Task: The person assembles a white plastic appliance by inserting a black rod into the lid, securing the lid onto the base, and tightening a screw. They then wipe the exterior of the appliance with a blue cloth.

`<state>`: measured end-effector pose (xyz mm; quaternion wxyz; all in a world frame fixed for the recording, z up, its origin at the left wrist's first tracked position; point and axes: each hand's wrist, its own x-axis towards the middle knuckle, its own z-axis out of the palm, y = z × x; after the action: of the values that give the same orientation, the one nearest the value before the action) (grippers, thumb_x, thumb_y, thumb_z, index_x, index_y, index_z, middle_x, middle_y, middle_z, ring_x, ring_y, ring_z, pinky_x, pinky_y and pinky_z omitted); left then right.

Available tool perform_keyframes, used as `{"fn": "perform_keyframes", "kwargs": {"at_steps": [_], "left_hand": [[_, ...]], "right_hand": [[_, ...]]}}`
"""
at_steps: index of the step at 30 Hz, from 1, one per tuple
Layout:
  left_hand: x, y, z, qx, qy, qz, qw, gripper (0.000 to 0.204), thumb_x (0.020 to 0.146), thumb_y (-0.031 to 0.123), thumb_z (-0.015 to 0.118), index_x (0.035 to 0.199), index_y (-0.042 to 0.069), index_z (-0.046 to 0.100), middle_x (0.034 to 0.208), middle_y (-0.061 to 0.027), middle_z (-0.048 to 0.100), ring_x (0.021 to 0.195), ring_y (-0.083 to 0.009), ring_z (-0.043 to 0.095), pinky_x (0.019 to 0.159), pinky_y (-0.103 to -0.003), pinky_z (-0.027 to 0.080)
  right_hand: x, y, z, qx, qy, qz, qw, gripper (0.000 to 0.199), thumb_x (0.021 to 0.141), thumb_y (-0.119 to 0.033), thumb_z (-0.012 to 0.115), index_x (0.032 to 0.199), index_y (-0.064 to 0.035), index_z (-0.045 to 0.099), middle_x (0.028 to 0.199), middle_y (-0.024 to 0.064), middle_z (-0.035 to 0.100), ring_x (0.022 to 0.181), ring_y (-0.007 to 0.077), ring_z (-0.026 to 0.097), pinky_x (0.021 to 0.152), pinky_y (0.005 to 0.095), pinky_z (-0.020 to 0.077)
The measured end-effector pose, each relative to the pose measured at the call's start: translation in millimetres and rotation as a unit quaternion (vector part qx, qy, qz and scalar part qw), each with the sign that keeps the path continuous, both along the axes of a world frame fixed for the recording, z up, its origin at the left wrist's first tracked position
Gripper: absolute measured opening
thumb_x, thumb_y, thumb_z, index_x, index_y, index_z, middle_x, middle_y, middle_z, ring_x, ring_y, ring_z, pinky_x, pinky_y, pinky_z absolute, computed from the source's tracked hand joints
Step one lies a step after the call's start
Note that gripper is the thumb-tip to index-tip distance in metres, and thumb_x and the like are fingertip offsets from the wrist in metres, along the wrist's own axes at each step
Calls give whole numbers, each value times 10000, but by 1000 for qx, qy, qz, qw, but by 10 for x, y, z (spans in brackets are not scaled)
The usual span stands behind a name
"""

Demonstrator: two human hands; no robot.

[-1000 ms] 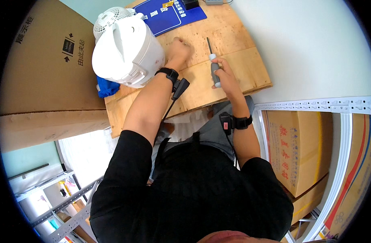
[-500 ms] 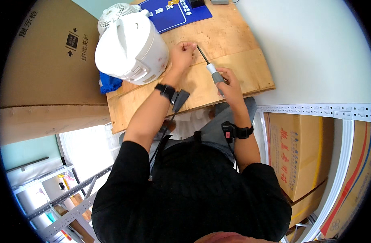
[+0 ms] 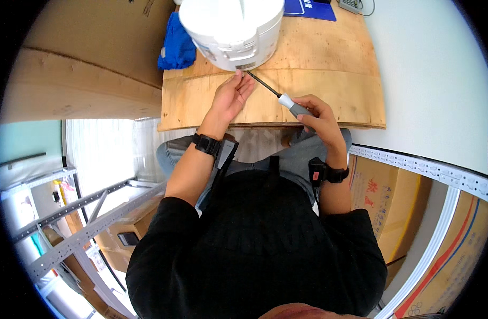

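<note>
A screwdriver [image 3: 297, 108] with a grey and white handle and a dark shaft is gripped in my right hand [image 3: 323, 121]. Its shaft slants up and left, the tip close to the fingertips of my left hand [image 3: 231, 97]. That hand is turned partly palm up, thumb and forefinger brought together at the tip. Whatever they pinch is too small to make out. Just beyond the fingertips, a white rice cooker [image 3: 214, 40] with a front latch stands on the wooden table [image 3: 334, 95].
Left of the cooker lies a blue cloth [image 3: 179, 45]. A blue printed sheet [image 3: 318, 10] and a grey device with a cord [image 3: 350, 5] are at the back. A large cardboard box [image 3: 95, 74] borders the table's left, a white wall [image 3: 435, 85] its right.
The view has shifted, so the table and cooker sit differently in it. My left hand has moved from the cooker's right side to its front. The screwdriver tip stays by those fingers, the shaft tilted flatter.
</note>
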<state>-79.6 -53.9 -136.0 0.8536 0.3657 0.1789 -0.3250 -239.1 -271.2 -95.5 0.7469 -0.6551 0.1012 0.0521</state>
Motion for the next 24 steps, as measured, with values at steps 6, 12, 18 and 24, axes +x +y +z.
{"fn": "perform_keyframes", "kwargs": {"at_steps": [6,12,18,24], "left_hand": [[115,214,-143,-30,-6,14,999,164,1010,208,604,1010,44,604,951,-68,600,894,-187,619,858,-318,578],[151,333,-112,3,-39,9,999,172,1002,212,620,979,42,618,896,-60,619,848,-159,625,811,-291,586],[135,422,11,48,-103,-33,993,195,1000,219,623,951,30,641,873,-63,641,823,-155,634,808,-285,588],[58,340,183,73,-88,-17,993,199,1005,237,618,1006,38,618,919,-62,595,844,-168,612,792,-290,577]], "right_hand": [[153,222,31,-7,20,27,999,357,853,-3,659,1205,-56,629,955,-5,621,751,64,524,569,223,413],[203,332,89,-24,15,35,999,371,843,2,661,1209,-56,641,938,0,614,749,70,525,566,226,413],[199,313,123,-27,29,24,999,358,827,9,661,1180,-50,662,899,8,612,747,70,521,564,228,400],[176,394,156,-73,-19,26,997,364,833,-12,658,1195,-50,643,882,19,603,695,82,520,554,224,409]]}}
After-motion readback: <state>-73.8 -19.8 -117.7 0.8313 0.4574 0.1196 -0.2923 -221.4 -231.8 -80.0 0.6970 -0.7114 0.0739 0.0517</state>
